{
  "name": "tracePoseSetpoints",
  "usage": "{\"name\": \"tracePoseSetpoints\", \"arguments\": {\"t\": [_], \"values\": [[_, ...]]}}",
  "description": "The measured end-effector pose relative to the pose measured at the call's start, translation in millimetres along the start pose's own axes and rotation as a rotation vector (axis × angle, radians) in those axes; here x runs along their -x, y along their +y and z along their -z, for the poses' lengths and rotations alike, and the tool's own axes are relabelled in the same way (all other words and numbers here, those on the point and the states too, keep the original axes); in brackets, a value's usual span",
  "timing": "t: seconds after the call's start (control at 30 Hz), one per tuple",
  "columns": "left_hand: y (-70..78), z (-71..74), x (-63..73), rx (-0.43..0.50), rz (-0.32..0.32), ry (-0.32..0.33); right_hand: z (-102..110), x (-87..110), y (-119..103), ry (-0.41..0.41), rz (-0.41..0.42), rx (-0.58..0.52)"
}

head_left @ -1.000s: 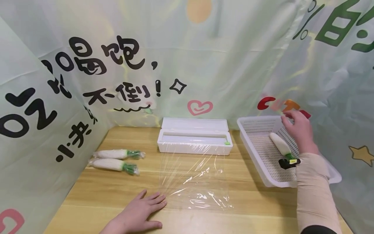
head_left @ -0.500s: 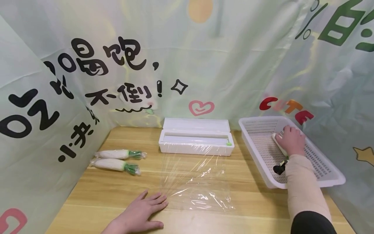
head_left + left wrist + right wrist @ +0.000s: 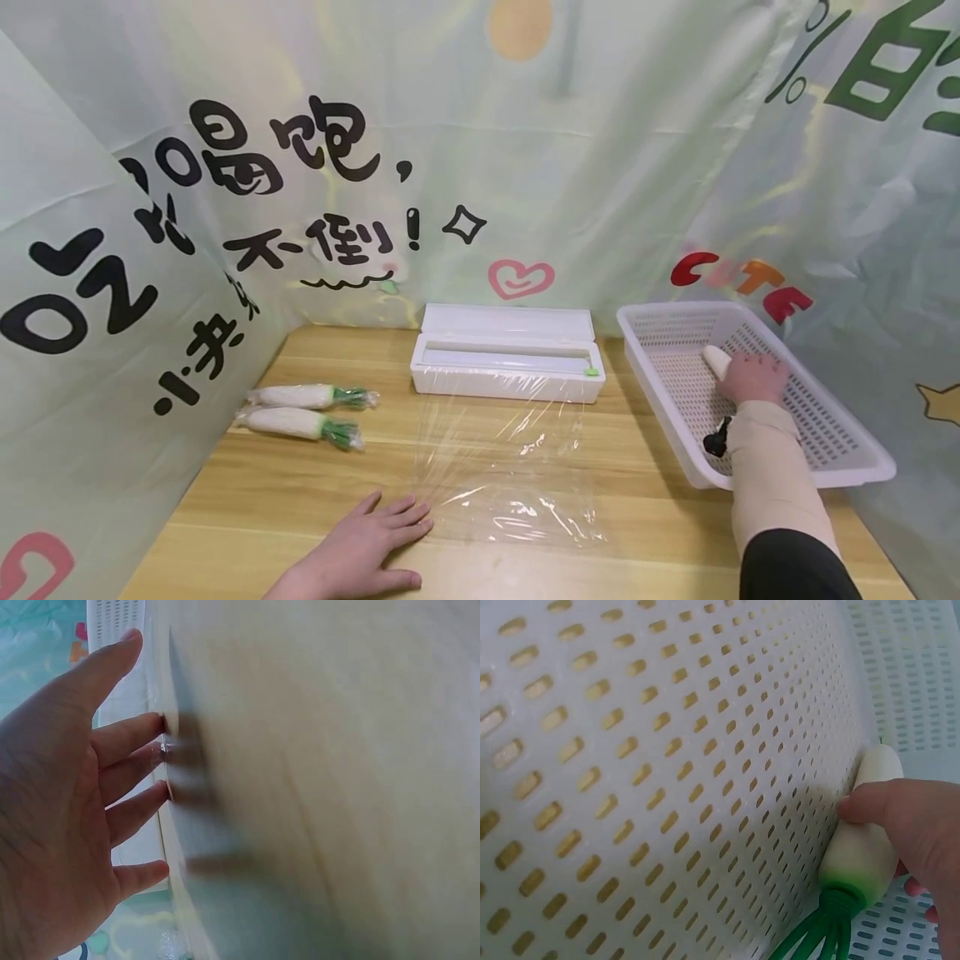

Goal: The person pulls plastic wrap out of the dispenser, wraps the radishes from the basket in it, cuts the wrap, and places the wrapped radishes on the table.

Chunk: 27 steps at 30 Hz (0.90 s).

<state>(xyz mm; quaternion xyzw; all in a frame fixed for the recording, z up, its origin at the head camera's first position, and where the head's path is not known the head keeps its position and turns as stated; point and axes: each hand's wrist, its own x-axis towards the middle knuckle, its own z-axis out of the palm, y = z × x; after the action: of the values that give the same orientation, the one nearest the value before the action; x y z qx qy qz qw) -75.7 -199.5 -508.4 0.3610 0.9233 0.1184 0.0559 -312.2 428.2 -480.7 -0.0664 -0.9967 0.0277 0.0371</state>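
Observation:
In the head view my right hand (image 3: 756, 379) reaches down into the white basket (image 3: 660, 417) and grips a white radish (image 3: 717, 360). The right wrist view shows the thumb across one side of the radish (image 3: 855, 847) and fingers on the far side; its green stems (image 3: 829, 922) point away from the hand. My left hand (image 3: 367, 542) lies with fingers spread on the table, fingertips at the near left corner of a sheet of clear cling film (image 3: 510, 475). That film runs out from a white dispenser box (image 3: 510, 387), whose lid is up. In the left wrist view the left fingers (image 3: 135, 814) are straight.
Two film-wrapped radishes (image 3: 288, 422) lie side by side on the wooden table (image 3: 247, 500) at the left. A green slider (image 3: 591, 372) sits at the dispenser's right end. Printed cloth (image 3: 600, 167) hangs behind and at both sides.
My right hand has gone from above the basket's far rim down onto the radish inside it and now grips it. The left hand and the film stay put.

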Motion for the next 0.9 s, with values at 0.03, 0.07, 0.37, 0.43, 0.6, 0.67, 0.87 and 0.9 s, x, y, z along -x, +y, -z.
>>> {"name": "tracePoseSetpoints", "arguments": {"t": [0.03,0.07,0.37,0.43,0.6,0.67,0.87,0.9], "values": [[-0.1,-0.1,0.2,0.004,0.004,-0.002,0,-0.1,0,0.002,0.001,0.01],[-0.2,0.0,0.3,0.009,0.008,-0.005,0,-0.4,0,0.001,0.0,0.018],[1.4,1.5,0.6,0.034,0.021,-0.013,2,-2.2,-4,-0.028,0.011,0.033],[1.9,3.3,1.0,0.037,0.025,-0.019,4,-2.6,-5,-0.017,0.02,0.02],[2.6,7.6,0.1,0.022,0.033,-0.025,12,-2.5,-8,0.011,0.045,0.004],[2.8,8.1,-0.4,0.015,0.034,-0.024,16,-2.5,-9,0.019,0.058,-0.011],[5.0,7.0,0.5,0.022,0.041,-0.03,30,-2.4,-12,0.047,0.115,-0.048],[5.5,6.8,0.9,0.026,0.042,-0.033,33,-2.5,-13,0.05,0.121,-0.05]]}}
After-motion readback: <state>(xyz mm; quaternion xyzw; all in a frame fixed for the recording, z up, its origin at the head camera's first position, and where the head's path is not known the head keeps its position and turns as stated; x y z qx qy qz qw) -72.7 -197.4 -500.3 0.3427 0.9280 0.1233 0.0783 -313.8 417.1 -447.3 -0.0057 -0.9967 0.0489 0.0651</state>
